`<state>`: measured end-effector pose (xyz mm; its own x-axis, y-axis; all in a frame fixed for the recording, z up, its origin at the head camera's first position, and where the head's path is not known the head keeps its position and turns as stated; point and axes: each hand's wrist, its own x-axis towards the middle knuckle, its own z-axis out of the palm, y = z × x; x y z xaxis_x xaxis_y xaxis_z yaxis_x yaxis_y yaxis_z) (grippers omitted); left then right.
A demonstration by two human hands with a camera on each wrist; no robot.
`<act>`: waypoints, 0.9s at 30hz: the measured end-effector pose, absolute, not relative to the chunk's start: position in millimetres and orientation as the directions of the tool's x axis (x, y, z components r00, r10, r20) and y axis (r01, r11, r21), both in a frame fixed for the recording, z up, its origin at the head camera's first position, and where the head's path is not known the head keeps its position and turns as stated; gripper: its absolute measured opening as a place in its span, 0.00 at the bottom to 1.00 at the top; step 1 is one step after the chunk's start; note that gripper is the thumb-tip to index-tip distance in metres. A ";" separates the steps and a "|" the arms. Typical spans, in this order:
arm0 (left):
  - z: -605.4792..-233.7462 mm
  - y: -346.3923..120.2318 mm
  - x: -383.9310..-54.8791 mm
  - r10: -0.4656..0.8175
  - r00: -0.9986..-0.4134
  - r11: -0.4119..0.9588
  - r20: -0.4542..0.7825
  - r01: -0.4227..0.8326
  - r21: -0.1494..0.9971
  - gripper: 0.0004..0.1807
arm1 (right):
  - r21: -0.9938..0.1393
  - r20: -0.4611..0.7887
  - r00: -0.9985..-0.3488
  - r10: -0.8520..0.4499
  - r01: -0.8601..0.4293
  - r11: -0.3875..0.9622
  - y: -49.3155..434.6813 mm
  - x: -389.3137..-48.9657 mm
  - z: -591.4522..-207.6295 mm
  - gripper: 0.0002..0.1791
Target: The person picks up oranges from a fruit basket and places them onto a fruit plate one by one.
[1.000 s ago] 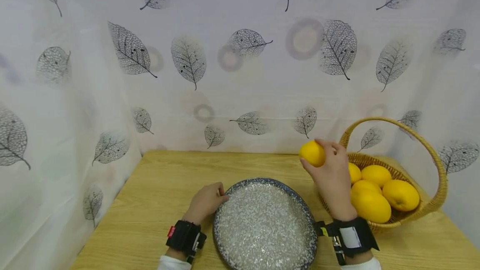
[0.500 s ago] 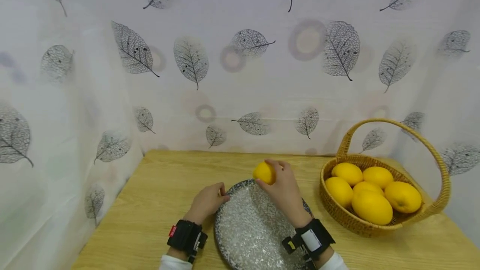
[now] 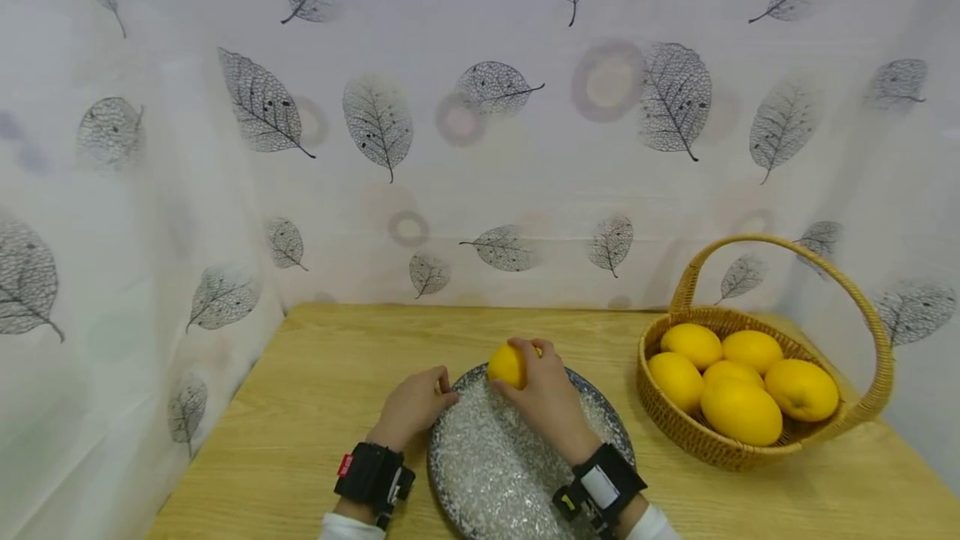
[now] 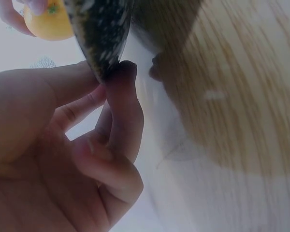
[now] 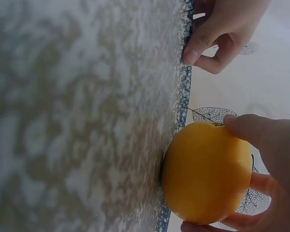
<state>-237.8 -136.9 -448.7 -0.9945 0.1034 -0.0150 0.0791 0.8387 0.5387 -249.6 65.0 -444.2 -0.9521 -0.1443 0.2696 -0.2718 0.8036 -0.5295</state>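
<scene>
My right hand holds a yellow-orange citrus fruit between thumb and fingers over the far part of a round speckled grey plate with a dark rim. In the right wrist view the fruit appears to touch the plate's surface near the rim. My left hand pinches the plate's far left rim. The left wrist view shows the left hand's thumb and forefinger on either side of the dark rim. The right forearm hides part of the plate.
To the right stands a wicker basket with a tall arched handle, holding several similar yellow fruits. Everything sits on a wooden table. A leaf-printed white curtain hangs behind and at the sides.
My right hand has carried the fruit from beside the basket leftward, then down to the far part of the plate. The left hand has stayed on the rim.
</scene>
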 end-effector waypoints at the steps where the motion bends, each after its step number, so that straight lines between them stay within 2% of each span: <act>1: -448.2 -136.9 -237.7 0.102 -0.995 0.839 -0.015 0.077 0.539 0.09 | -0.521 0.269 -0.952 -0.144 -0.270 0.809 64.8 -249.8 -444.7 0.37; 10: -445.9 -136.1 -237.9 0.099 -0.995 0.839 -0.024 0.070 0.539 0.10 | -0.503 0.239 -0.958 -0.157 -0.261 0.824 66.6 -248.9 -441.9 0.36; 27: -451.9 -139.8 -237.9 0.125 -0.992 0.826 0.001 0.104 0.554 0.10 | -0.454 0.282 -0.946 -0.160 -0.279 0.846 68.8 -247.4 -436.8 0.35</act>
<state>-237.9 -139.8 -451.9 -0.9922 0.1249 0.0008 0.1044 0.8262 0.5537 -247.4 68.8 -436.8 -0.9460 -0.1604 0.2818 -0.2789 0.8460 -0.4544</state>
